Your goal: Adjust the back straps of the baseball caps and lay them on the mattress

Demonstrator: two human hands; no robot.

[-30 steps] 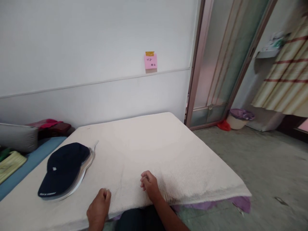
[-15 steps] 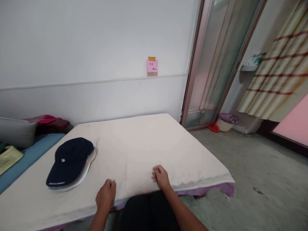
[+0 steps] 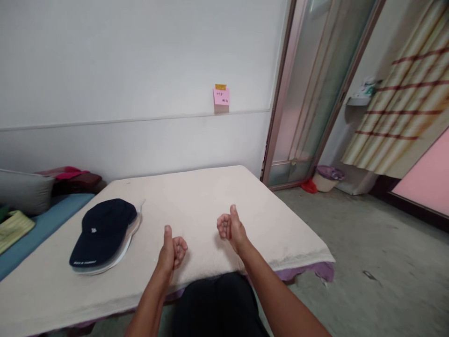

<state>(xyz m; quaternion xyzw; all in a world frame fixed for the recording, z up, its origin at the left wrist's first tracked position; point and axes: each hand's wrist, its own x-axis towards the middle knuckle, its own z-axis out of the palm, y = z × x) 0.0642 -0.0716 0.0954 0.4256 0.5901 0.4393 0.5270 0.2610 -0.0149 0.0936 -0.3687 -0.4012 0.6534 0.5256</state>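
My left hand (image 3: pixel 172 250) is raised just over the front part of a cream bed cover (image 3: pixel 196 196). Its thumb points up, apart from loosely curled fingers, and it holds nothing. To the right, my right hand (image 3: pixel 232 228) has the same shape, thumb up and fingers half bent, also with nothing in it. The palms face each other across a gap. Left of my left hand, a dark navy baseball cap (image 3: pixel 105 229) with a small white emblem lies on the cover, brim toward me. It rests on top of lighter caps (image 3: pixel 122 256), whose edges show beneath it.
A grey pillow (image 3: pixel 26 192) and a folded yellow-green cloth (image 3: pixel 16 229) lie at the far left on a blue mat (image 3: pixel 66 210). A pink note (image 3: pixel 221 96) is taped to the wall. Beyond the bed stand a glass door (image 3: pixel 308 89) and a lined bin (image 3: pixel 328 178).
Both hands have lifted from the bed's front edge and moved farther forward. From closed fists, their thumbs have gone up and the fingers have loosened. The caps have stayed in place.
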